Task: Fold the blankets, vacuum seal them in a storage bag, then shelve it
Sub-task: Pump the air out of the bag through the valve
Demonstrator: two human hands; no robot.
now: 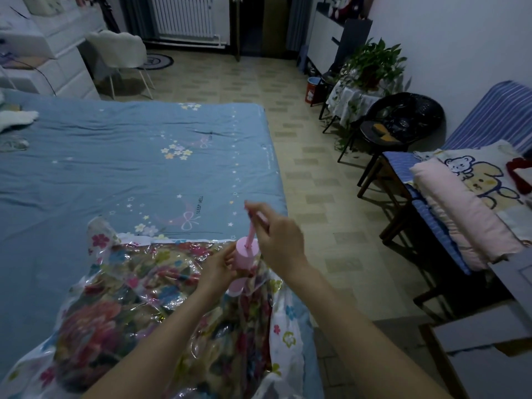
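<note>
— Hands first, then: where do we have them?

— Our left hand [221,267] curls its fingers round the pink pump [244,259], which stands upright on the storage bag [288,321]. Our right hand [277,240] is above it, fingers pinched on the pump's handle [257,216], with the thin rod drawn up out of the barrel.

— And the bag?

— We see it on the near right part of the bed [115,156], close to the edge, clear plastic with printed flowers. The folded floral blanket [115,321] lies inside it, under wrinkled film.

— Anything else we can name?

— More folded blankets [466,214], pink and bear-printed, are stacked on the striped bench at the right. Farther off we see a black chair [403,125], a potted plant [374,64] and a white chair [121,50] at the far left.
</note>
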